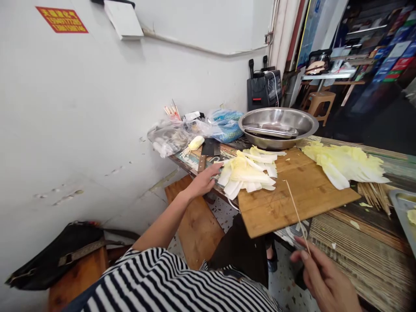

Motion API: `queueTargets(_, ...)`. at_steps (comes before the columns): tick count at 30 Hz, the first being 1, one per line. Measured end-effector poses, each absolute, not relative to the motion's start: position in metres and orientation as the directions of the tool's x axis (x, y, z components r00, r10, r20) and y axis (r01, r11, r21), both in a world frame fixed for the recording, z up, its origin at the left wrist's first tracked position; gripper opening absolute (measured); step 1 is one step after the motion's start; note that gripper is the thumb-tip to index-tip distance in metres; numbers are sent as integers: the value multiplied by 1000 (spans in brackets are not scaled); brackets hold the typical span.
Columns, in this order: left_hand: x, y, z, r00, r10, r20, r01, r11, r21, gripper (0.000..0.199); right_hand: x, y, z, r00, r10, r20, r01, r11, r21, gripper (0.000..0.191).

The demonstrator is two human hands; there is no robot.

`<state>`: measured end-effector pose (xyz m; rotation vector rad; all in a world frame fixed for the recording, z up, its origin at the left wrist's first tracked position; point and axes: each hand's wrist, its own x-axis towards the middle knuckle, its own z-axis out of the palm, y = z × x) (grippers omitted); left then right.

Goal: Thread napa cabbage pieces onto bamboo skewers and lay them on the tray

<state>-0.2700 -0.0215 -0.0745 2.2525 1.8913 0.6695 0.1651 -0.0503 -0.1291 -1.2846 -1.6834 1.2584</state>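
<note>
My right hand is closed on a thin wooden skewer, whose tip points up over the cutting board. At the left edge of a pile of pale yellow cabbage leaves, my left hand reaches in with its fingertips at the leaves; whether they grip one is not clear. The pile lies partly on the board's left side. More cabbage leaves rest at the board's right edge, beside a bundle of skewers.
Behind the board stands a large steel bowl. A cleaver lies left of the leaves, near a small cabbage heart and plastic bags. A metal tray sits at far right, a black speaker by the wall.
</note>
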Motion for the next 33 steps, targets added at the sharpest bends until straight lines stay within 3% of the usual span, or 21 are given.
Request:
queueTargets(5, -264, -8, -90, 223, 931, 288, 925, -296, 240, 61, 122, -40, -113, -279, 959, -55, 278, 26, -960, 68)
queueTargets(11, -263, 20, -68, 447, 866, 223, 874, -476, 99, 39, 113, -28, -110, -306, 949, -72, 249, 7, -968, 76)
queueTargets(17, -247, 34, -38, 610, 791, 46, 790, -601, -123, 56, 113, -29, -108, -312, 947, -72, 227, 0, -974, 73)
queueTargets(23, -230, 48, -20, 682, 721, -122, 695, -691, -198, 63, 110, -28, -107, -315, 945, -84, 213, -16, -977, 65)
queueTargets(28, -198, 66, -12, 642, 745, -182, 714, -667, -213, 48, 107, -29, -105, -311, 947, -80, 192, -20, -981, 65)
queueTargets(33, -150, 74, -19, 422, 905, -49, 885, -424, -193, 52, 102, -35, -105, -296, 955, -32, 180, 23, -983, 60)
